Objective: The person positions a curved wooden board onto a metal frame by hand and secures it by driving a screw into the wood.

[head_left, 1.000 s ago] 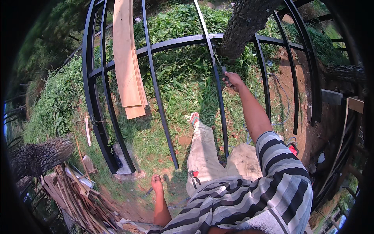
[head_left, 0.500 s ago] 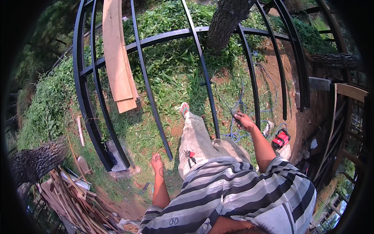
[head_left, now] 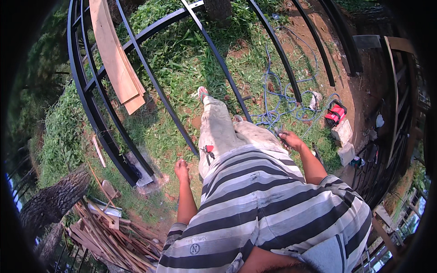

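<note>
Presently, with 12 o'clock taken as the top edge of the view, the dark handheld tool [head_left: 278, 131] is located in the right hand [head_left: 292, 139], whose fingers are closed around it. The exposed part of the tool projects on the 10 to 11 o'clock side of the fingers; its long axis appears to run from 11 to 5 o'clock, although the grip conceals part of it and its exact kind cannot be determined. The right hand is the nearer hand to the tangled blue cable [head_left: 272, 116], which lies on the grass at its 11 o'clock, and to the red machine [head_left: 336, 113], at its 2 o'clock beside pale blocks [head_left: 342, 132]. The left hand [head_left: 182, 170] is positioned well apart, with fingers loosely curled; no object is visible in them, but the palm is hidden, so the degree of closure cannot be told. From that hand, the lower end of one black bar [head_left: 173, 114] is near, between 1 and 2 o'clock; the bar's long axis extends from there toward 11 o'clock.
</note>
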The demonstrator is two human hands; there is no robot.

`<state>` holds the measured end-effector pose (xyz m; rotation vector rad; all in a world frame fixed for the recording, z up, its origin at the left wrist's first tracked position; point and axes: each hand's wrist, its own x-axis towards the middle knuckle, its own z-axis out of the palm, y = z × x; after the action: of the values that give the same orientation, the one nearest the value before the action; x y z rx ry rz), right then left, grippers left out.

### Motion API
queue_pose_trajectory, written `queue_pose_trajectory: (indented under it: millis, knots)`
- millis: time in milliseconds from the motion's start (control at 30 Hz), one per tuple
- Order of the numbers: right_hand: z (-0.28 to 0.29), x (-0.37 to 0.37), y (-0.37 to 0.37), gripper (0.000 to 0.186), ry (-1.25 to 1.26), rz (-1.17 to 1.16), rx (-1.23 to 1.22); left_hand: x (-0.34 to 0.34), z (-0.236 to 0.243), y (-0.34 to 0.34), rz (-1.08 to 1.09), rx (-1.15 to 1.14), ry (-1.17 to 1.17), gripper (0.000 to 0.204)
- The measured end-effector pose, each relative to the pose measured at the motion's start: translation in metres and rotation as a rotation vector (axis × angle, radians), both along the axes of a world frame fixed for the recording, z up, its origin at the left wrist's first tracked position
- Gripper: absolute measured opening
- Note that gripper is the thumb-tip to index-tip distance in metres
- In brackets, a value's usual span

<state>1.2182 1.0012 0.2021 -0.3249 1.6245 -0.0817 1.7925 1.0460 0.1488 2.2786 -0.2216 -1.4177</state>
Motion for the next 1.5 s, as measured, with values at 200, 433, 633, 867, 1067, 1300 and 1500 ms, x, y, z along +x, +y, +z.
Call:
queue_pose_trajectory:
  millis: [200, 433, 633, 867, 1067, 1300, 1500]
  knots:
    - [0.025, -0.002, 0.07, 0.042, 0.134, 0.192, 0.038, 0.001, 0.026, 0.07, 0.038, -0.018, -0.019, 0.024]
    - [0.025, -0.006, 0.099, 0.027, 0.049, 0.035, 0.126, 0.028, 0.048, 0.095, -0.092, 0.046, -0.013, 0.021]
    - [0.03, 0.024, 0.074, 0.022, 0.066, -0.01, 0.158, 0.087, 0.056, 0.032, 0.003, 0.056, -0.036, 0.029]
    - [0.015, 0.074, -0.047, 0.028, 0.052, -0.028, 0.031, 0.148, 0.068, -0.067, -0.029, -0.107, -0.093, 0.036]
    - [-0.01, 0.114, -0.192, 0.026, 0.012, -0.02, -0.142, 0.171, 0.071, -0.07, 0.043, -0.111, -0.105, 0.036]
    - [-0.064, 0.143, -0.363, 0.025, -0.009, 0.049, -0.223, 0.157, 0.067, -0.028, 0.224, -0.012, -0.135, 0.03]
    - [-0.106, 0.196, -0.499, 0.021, -0.116, -0.03, -0.331, 0.142, 0.054, 0.019, 0.439, 0.073, -0.179, 0.027]
